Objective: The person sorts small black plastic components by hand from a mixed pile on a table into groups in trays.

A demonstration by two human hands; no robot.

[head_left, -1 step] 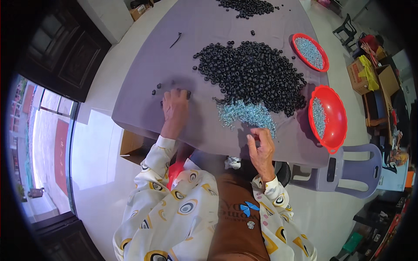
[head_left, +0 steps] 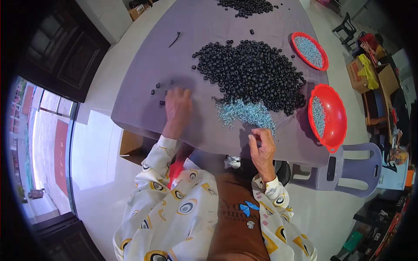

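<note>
My left hand lies palm down on the grey-purple tablecloth, its fingers apart and reaching toward a few loose black rings. My right hand hovers at the near table edge with its fingers curled together. What they pinch, if anything, is too small to see. Just beyond that hand lies a heap of small light-blue pieces. A big pile of black rings fills the middle of the table.
Two red bowls hold blue pieces, one at the right edge, one farther back. A second black pile and a thin dark strip lie at the far side. A purple plastic chair stands right; cardboard boxes beyond.
</note>
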